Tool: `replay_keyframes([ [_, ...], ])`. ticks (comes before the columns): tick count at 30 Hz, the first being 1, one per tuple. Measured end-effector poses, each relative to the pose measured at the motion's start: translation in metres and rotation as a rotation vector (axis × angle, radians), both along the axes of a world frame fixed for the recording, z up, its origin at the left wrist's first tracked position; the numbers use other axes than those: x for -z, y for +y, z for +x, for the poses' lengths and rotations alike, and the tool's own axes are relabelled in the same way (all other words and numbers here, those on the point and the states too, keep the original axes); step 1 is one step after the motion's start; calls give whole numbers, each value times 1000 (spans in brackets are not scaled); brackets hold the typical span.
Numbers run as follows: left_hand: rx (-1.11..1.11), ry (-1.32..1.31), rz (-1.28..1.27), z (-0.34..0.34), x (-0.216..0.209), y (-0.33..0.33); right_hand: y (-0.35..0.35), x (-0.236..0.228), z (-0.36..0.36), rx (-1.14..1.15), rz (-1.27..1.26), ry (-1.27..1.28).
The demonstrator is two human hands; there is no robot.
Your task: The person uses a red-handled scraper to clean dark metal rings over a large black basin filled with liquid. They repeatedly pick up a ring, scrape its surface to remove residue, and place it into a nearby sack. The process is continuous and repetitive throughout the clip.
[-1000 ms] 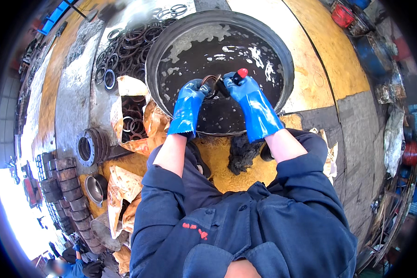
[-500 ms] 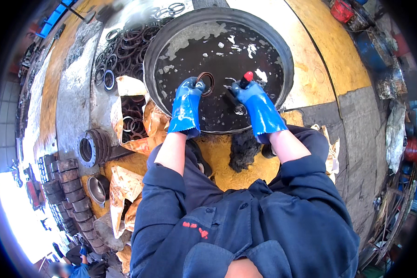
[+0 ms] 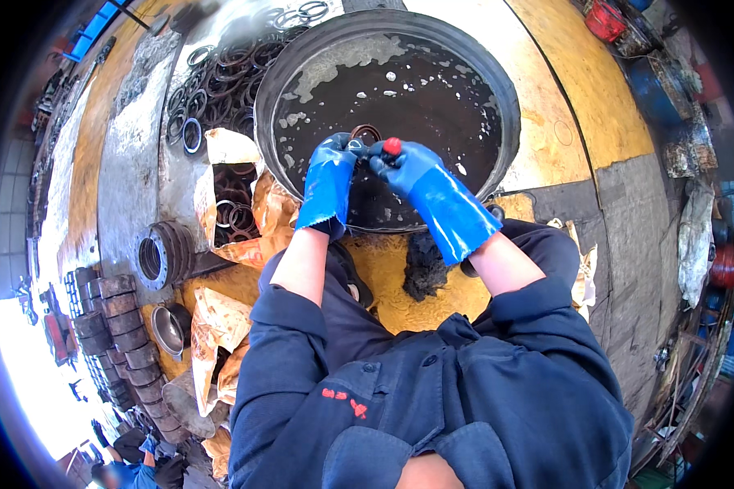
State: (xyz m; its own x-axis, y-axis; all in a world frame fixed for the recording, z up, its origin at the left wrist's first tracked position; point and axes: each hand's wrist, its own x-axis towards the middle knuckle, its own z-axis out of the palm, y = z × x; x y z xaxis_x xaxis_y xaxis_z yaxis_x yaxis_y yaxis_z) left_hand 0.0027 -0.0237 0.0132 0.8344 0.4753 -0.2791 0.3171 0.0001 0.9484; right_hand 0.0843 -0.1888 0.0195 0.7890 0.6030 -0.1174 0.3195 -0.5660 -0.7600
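Note:
Both my hands wear blue rubber gloves and are over a wide round dark metal tub (image 3: 510,98) filled with dark liquid (image 3: 432,106). My left hand (image 3: 333,155) is closed on a reddish-brown ring (image 3: 367,132), whose far curve shows past the fingers. Close against it, my right hand (image 3: 408,165) grips a red-handled tool (image 3: 392,147); the tool's working end is hidden by the gloves. The two hands meet at the ring, near the tub's close side.
Left of the tub lies a heap of dark rings (image 3: 228,77), with an open paper sack (image 3: 230,147) of rings nearer me. Stacked flanged rings (image 3: 163,257), a metal bowl (image 3: 171,328) and stacked cylinders (image 3: 130,326) stand farther left. At lower left, another person (image 3: 130,469) is at work.
My right hand has moved left with the red-handled tool, up to the ring in my left hand. The liquid's bright splashes have lessened.

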Motion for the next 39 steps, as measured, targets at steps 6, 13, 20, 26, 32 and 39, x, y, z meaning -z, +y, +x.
replay_keyframes([
  [6,-18,37,107,-4,-5,2,-7,27,14,214,226,92],
  [13,26,29,108,1,15,8,-31,53,46,387,211,407],
  [20,147,152,708,13,36,12,-40,1,32,139,384,424],
  [26,121,-48,521,5,37,15,-31,-2,52,333,375,565],
  [32,2,-147,-205,7,7,6,-25,28,76,1015,497,1018],
  [39,-6,-222,-463,-1,0,2,-42,20,48,522,590,863],
])
